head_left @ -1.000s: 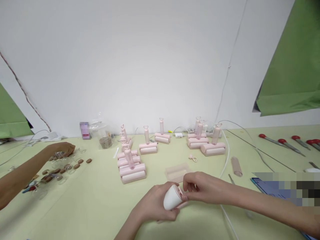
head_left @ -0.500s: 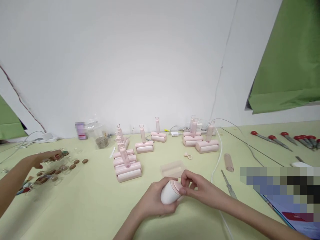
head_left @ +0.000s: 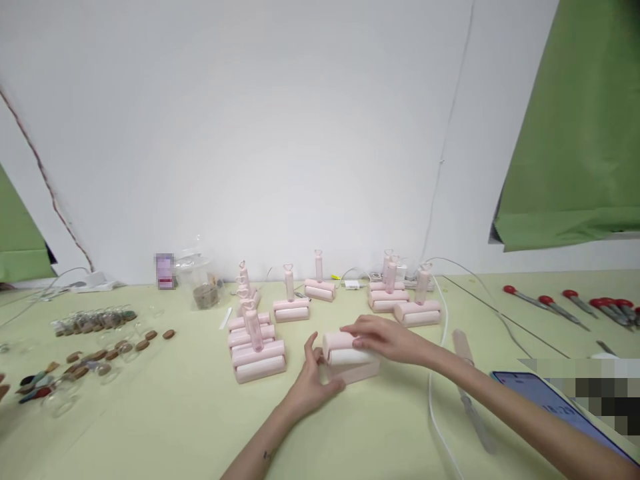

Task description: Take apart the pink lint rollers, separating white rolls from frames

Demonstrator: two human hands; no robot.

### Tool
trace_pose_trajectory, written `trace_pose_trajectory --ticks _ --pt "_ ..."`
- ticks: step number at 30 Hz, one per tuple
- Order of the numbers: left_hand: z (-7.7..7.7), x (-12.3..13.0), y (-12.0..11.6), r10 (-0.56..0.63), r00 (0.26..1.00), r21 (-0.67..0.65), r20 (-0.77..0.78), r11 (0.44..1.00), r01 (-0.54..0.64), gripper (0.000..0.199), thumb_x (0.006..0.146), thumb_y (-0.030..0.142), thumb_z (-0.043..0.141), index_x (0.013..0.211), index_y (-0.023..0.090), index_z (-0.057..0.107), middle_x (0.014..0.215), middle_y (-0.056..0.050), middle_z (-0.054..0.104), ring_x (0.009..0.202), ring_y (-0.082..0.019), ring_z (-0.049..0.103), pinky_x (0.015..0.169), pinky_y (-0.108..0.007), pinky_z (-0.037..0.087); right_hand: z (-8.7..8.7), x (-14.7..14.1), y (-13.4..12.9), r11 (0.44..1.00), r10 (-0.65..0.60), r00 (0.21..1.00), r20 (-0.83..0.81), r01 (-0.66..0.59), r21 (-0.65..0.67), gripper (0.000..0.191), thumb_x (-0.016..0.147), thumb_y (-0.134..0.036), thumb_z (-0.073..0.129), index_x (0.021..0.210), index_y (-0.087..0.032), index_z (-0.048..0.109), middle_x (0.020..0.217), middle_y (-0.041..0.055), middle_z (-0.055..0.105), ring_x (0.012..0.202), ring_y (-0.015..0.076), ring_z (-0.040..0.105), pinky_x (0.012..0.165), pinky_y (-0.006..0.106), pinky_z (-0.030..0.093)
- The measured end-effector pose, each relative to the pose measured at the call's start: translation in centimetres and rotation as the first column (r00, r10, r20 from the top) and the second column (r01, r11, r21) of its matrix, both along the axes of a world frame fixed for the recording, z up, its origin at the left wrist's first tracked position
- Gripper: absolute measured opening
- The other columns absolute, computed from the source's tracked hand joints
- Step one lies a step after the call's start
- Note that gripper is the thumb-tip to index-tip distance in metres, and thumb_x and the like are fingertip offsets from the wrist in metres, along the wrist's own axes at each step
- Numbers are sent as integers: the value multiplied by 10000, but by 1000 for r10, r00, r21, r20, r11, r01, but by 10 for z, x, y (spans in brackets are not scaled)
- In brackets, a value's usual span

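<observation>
Phone (head_left: 545, 403): near right, clock starts "18:2", last digit unclear
Left hand (head_left: 311, 383): fingers curved round cover's left end, can't tell if gripping
Cover (head_left: 356, 375): clear pink, under roller
Roller (head_left: 346, 355): pink/white, near centre
Right hand (head_left: 384, 337): grasping roller from above
Purple box (head_left: 165, 272): far left, print pixelated

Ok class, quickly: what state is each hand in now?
Left hand: open at the pale case; contact unclear.
Right hand: closed on the pink-and-white roller.
</observation>
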State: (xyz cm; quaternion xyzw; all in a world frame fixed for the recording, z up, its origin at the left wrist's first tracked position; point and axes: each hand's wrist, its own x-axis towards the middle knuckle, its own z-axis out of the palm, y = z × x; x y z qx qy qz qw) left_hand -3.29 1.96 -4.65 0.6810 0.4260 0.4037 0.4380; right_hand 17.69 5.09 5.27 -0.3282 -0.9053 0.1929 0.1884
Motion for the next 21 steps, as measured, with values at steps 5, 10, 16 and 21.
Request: trace_pose_trajectory --ticks 5,10,16,21 --pt "-9 -8 0 -73 997 -19 39 997 74 724 686 233 649 1240 201 184 1086 -70 516 1009 -184 498 911 -335 360 -28 -16 -3 997 -19 991 133 9 81 297 869 -329 435 1080 -218 612 957 94 585 874 213 544 730 315 411" --pt "-5 -10 -1 -113 993 10 39 994 113 707 705 244 640 1261 227 202 1108 -62 519 1004 -184 504 894 -331 379 -41 -15 -13 981 -117 980 161 88 175 276 812 -331 541 1074 -273 610 960 41 583 886 175 531 762 259 407" --pt "-5 -10 -9 -146 978 149 -152 974 168 441 773 271 553 1193 247 422 1198 -59 482 1094 -218 446 944 -335 348 -16 58 4 749 -650 747 143 596 290 375 901 -248 245 1144 -157 515 1104 129 550 975 234 529 778 346 404" --pt "-4 -8 -13 -90 965 234 -246 961 149 406 781 260 524 1178 271 438 1126 -45 519 1021 -206 486 889 -313 389 -23 116 21 538 -834 460 306 800 264 176 760 -205 465 790 -109 609 701 171 643 723 343 599 637 434 398"
